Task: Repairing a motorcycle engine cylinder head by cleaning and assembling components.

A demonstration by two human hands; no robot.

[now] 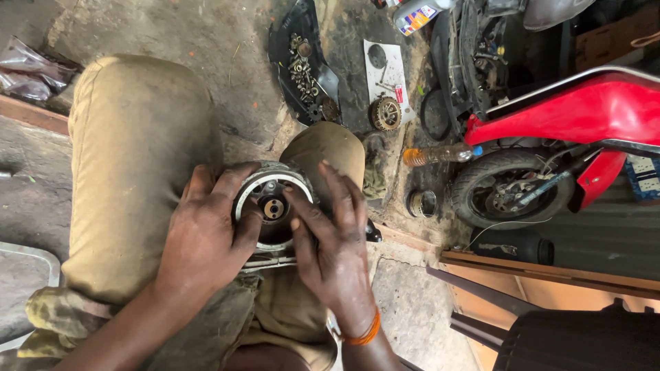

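Both hands cradle the round grey metal drum with its bright machined rim point(273, 206), which sits on my lap between my khaki-trousered knees point(137, 172). My left hand point(206, 237) wraps the drum's left flank, palm against the outer wall and fingers curled over the rim, closed on the part rather than pinching it. My right hand point(333, 240) lies against the right flank with the fingers spread and extended, the index fingertip reaching in toward the small brass-coloured hub at the centre point(273, 209). A thin metal bar point(268, 262) shows just beneath the drum, touching or very near its lower edge; I cannot tell which.

Handling, as I judge it: the drum looks like solid cast metal, so stiff, fairly heavy for its size and not fragile. My skin is dark with grease, and the drum likely carries the same film, so it may be slippery; the outer wall and rim offer the surest hold, taken from opposite sides.

On the stained concrete floor point(227, 82) beyond my knees lie a black plastic panel holding loose nuts and bolts point(302, 65), a toothed round clutch-like part point(385, 113), a clear plastic bottle of amber liquid point(440, 154), and the front wheel of a red scooter point(512, 189).
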